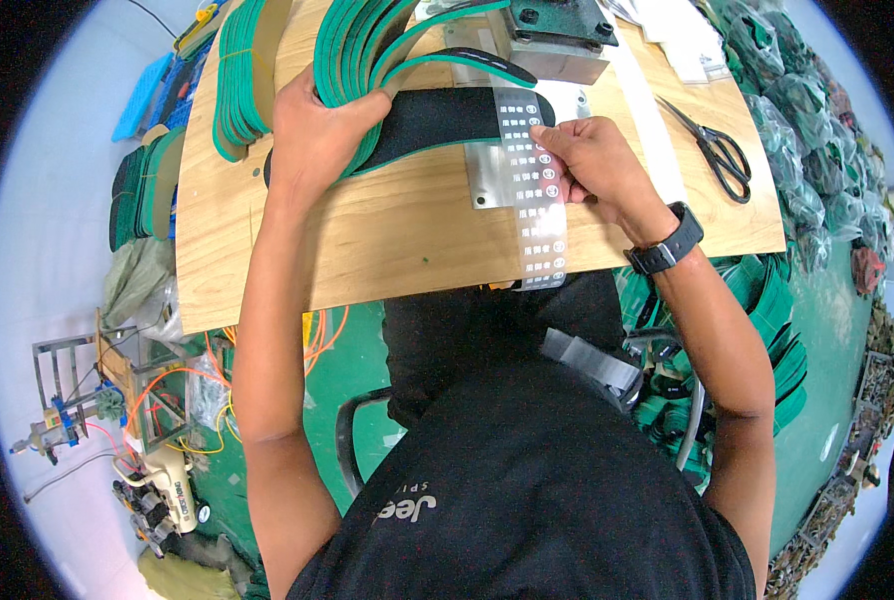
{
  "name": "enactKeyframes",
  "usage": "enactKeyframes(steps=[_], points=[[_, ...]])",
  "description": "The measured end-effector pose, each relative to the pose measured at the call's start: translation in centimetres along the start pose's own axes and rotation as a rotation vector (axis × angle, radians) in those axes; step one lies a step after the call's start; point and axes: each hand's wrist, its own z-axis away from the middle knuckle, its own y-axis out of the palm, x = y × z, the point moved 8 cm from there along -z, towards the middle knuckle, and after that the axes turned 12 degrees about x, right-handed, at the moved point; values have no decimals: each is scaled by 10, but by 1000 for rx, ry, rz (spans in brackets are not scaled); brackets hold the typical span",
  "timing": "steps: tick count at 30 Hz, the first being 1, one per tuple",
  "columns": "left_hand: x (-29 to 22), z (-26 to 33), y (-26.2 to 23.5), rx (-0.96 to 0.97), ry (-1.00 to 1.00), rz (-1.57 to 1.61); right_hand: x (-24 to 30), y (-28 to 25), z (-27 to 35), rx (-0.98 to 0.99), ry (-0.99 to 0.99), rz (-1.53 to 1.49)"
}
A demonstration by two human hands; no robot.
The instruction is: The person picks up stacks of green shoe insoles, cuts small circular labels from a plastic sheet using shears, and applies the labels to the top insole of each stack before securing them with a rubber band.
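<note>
My left hand is closed round a bundle of long, curved, green-edged pads with rounded ends, several of them fanned upward. Beneath it, one black-faced pad lies across the table, its right end reaching under a clear strip of printed labels. That strip hangs down past the table's near edge. My right hand pinches the strip between thumb and fingers, close to the pad's right end. A flat metal plate shows partly under the strip.
Beyond my hands stands a metal block with a dark top plate. Black-handled scissors lie on the wooden table at right. More green pads are stacked at the far left. Bagged bundles are piled on the right.
</note>
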Motion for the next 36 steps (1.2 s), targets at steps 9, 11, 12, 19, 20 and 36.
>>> enactKeyframes(steps=[9,11,12,19,20,36], points=[[0,0,0,-42,86,-7,-1,1,-2,5,9,0],[5,0,1,-49,39,23,-1,0,-3,15,23,12],[2,0,2,-47,8,-6,0,-1,-3,22,25,21],[-3,1,6,-60,51,-85,2,1,-2,1,46,70],[-4,2,7,-62,75,-77,2,2,-3,1,48,77],[-12,-11,55,346,11,-799,-5,1,9,38,-3,-139]])
